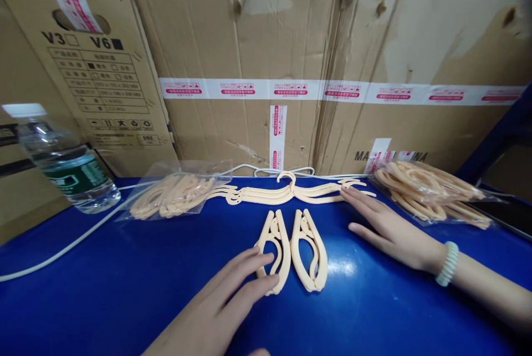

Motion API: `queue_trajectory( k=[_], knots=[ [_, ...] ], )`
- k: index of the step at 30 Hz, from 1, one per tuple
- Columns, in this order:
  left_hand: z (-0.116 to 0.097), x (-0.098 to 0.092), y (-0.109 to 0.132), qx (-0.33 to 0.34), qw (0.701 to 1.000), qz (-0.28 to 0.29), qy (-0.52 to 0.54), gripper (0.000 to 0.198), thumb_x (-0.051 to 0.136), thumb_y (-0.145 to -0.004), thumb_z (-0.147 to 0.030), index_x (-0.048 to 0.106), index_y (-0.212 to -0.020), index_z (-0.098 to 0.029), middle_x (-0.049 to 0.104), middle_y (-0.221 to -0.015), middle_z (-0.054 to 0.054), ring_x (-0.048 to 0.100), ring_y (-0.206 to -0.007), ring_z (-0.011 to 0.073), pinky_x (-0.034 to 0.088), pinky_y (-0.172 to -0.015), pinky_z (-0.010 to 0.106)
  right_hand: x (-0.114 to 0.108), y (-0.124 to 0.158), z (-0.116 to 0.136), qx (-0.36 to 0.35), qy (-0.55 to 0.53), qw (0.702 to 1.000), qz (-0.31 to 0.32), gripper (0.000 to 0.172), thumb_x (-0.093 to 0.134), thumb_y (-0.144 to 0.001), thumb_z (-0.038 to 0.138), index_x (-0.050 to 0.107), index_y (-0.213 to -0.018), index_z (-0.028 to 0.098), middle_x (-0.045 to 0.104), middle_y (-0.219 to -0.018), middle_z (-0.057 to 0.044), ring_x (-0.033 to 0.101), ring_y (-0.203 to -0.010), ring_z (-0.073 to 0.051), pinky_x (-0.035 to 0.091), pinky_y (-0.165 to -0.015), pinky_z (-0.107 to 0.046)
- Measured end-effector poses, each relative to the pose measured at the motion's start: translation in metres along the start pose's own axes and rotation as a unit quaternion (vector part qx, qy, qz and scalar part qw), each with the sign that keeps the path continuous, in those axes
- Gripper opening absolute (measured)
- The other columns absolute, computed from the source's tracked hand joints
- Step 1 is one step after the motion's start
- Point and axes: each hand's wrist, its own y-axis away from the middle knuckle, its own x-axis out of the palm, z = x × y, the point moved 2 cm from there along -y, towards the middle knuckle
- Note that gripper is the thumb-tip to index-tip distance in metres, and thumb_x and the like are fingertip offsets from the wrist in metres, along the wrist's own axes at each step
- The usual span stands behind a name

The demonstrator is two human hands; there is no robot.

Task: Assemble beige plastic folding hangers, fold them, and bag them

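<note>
Against tape-sealed cardboard boxes (249, 40), a glossy blue counter (124, 284) carries two folded cream hangers (285, 256) side by side at its middle, the left hand (220, 300) open with fingers over one, the right hand (393, 231) open with fingertips at the unfolded hangers (266, 196) lying behind them.

Left hand (224, 289): blue tabletop (124, 278) passable leftward; folded hanger (285, 253) obstructs at fingertips. Right hand (390, 234): spread hangers (266, 196) obstruct ahead-left, bagged hangers (419, 181) ahead-right; passable nearward.
</note>
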Motion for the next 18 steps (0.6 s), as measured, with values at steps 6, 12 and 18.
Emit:
queue_trajectory(
  k=[6, 12, 18],
  knots=[
    [-0.0007, -0.0027, -0.0009, -0.006, 1.000, -0.013, 0.025, 0.044, 0.054, -0.092, -0.033, 0.045, -0.135, -0.027, 0.048, -0.145, 0.006, 0.044, -0.135, 0.0237, 0.044, -0.107, 0.037, 0.0042, -0.0001, -0.0001, 0.006, -0.005, 1.000, 0.019, 0.061, 0.034, -0.099, 0.049, 0.039, -0.145, 0.010, 0.045, -0.146, -0.021, 0.039, -0.137, -0.034, 0.035, -0.110, -0.059],
    [-0.0023, -0.0060, -0.0018, -0.016, 0.999, -0.020, 0.047, 0.041, 0.057, -0.093, -0.033, 0.047, -0.132, -0.026, 0.050, -0.143, 0.008, 0.047, -0.133, 0.0237, 0.046, -0.106, 0.037, -0.0003, -0.0010, 0.0030, -0.021, -0.059, 0.997, -0.036, 0.033, 0.038, -0.100, 0.034, 0.061, -0.117, 0.017, 0.060, -0.115, -0.014, 0.060, -0.107, -0.024, 0.050, -0.095, -0.044],
    [-0.0051, -0.0101, -0.0028, -0.047, 0.993, -0.035, 0.099, 0.044, 0.060, -0.087, -0.021, 0.050, -0.129, -0.029, 0.051, -0.142, 0.006, 0.052, -0.128, 0.0234, 0.045, -0.106, 0.035, -0.0002, -0.0006, 0.0031, 0.006, -0.113, 0.992, -0.062, 0.026, 0.042, -0.098, 0.036, 0.060, -0.090, 0.019, 0.062, -0.093, -0.009, 0.062, -0.081, -0.020, 0.053, -0.075, -0.036]
  ],
)
